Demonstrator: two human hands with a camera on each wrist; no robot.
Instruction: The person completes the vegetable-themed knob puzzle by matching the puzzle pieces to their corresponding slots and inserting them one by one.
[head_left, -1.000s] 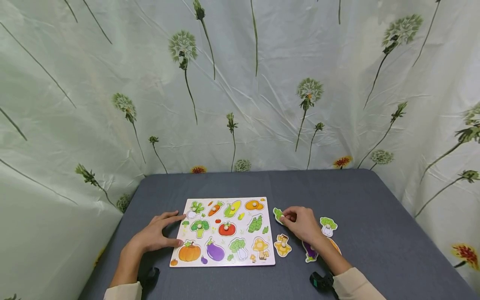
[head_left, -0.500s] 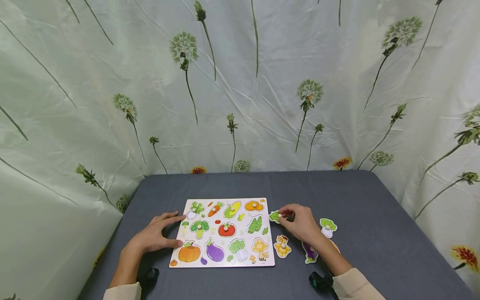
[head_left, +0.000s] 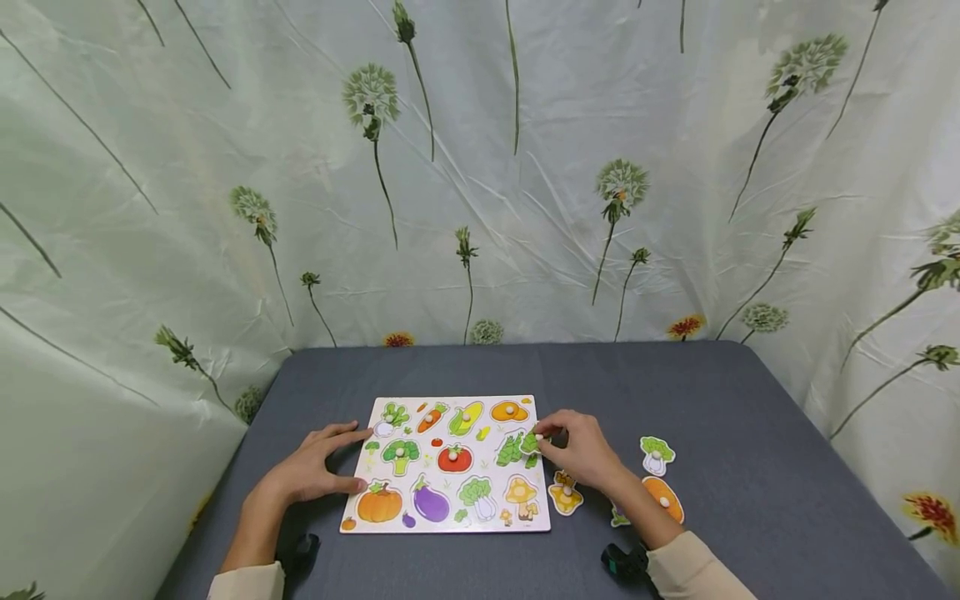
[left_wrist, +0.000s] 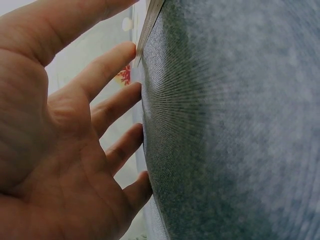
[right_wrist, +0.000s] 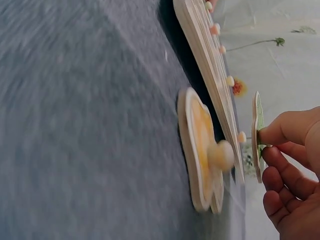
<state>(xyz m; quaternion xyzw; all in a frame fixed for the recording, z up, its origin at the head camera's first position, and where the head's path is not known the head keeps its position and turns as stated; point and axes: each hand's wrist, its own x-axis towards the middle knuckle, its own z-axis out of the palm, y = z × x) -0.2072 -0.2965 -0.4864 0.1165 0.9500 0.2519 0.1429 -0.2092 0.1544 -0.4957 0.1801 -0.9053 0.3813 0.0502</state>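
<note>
In the head view, my right hand [head_left: 583, 451] pinches a green leafy vegetable puzzle piece [head_left: 530, 442] between thumb and fingertips. The piece is over the right edge of the white vegetable puzzle board [head_left: 483, 468], overlapping the end of a printed green vegetable shape [head_left: 510, 449]. From the right wrist view, that green piece [right_wrist: 257, 131] appears edge-on, raised off the board [right_wrist: 207, 65]. My left hand [head_left: 313, 468] has its fingers spread, with thumb and fingertips at the board's left edge. In the left wrist view, the left hand [left_wrist: 65, 145] shows its palm, fingertips by the table.
Right of the board lie a yellow mushroom piece [head_left: 565, 498], a bok choy piece [head_left: 657, 455], an orange piece [head_left: 663, 497] and a partly covered eggplant piece [head_left: 619, 518]. Several knobbed pieces sit in the board, including a tomato [head_left: 453, 458]. A dandelion-print curtain [head_left: 540, 233] hangs behind the table.
My right hand has moved left, bringing the green piece from beside the board to over its right edge. The piece has turned along the way. The left hand stays in place.
</note>
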